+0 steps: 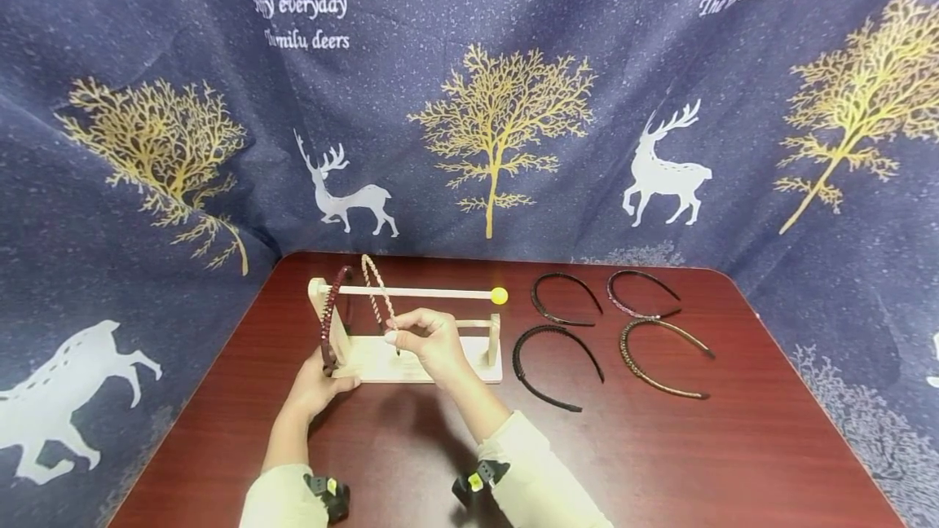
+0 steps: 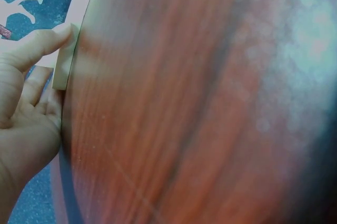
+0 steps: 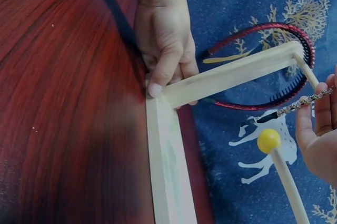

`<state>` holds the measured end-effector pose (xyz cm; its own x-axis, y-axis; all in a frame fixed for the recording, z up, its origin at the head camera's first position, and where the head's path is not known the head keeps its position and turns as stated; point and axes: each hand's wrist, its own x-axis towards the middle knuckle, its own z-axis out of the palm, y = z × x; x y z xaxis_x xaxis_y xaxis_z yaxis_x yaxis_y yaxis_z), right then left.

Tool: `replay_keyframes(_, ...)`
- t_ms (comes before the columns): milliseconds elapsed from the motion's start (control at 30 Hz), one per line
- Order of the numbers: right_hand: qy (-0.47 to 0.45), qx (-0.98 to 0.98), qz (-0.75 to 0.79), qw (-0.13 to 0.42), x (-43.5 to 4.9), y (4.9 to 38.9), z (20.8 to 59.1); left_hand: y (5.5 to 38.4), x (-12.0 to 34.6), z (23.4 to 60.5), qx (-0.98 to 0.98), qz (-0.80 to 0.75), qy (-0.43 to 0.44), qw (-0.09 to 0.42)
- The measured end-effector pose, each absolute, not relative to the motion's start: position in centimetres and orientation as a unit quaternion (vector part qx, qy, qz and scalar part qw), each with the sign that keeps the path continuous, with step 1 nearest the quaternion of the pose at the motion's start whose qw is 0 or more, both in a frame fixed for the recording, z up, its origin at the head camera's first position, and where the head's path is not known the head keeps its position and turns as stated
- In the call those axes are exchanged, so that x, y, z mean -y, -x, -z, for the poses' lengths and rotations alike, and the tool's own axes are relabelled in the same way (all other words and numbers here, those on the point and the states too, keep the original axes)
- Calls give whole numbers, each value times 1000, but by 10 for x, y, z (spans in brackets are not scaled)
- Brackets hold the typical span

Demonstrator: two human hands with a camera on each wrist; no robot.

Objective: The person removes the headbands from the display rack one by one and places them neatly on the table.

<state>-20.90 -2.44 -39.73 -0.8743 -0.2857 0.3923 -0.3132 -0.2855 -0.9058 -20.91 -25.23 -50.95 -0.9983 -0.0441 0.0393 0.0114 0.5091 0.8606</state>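
A pale wooden stand [image 1: 374, 361] with a horizontal rod [image 1: 440, 292] and a yellow ball [image 1: 499, 296] at the rod's end sits on the table. My left hand [image 1: 311, 388] grips the left end of its base, thumb on top, as the left wrist view also shows. A dark red toothed headband [image 3: 310, 50] hangs at the rod's left end, beside the upright [image 3: 231, 74]. My right hand [image 1: 433, 345] pinches one leg of a beige-pink braided headband [image 1: 385, 298], whose arch straddles the rod to the right of the red one.
To the right of the stand lie several headbands: two black ones [image 1: 539, 300] [image 1: 521, 357], one dark with a patterned side [image 1: 619, 305], and a bronze one [image 1: 631, 361]. The brown table [image 1: 660, 463] ends against a blue cloth [image 1: 543, 218] with deer and trees.
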Motion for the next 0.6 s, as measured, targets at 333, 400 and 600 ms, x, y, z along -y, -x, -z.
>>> replay_keyframes(333,-242,576,-780,18,19,222,417,209,252,513,865,500,-8,34)
replay_keyframes(400,-245,568,-785,24,14,223,420,209,252,513,868,496,-10,36)
replay_keyframes(600,-229,549,-802,52,-4,224,421,210,253,511,869,493,-5,40)
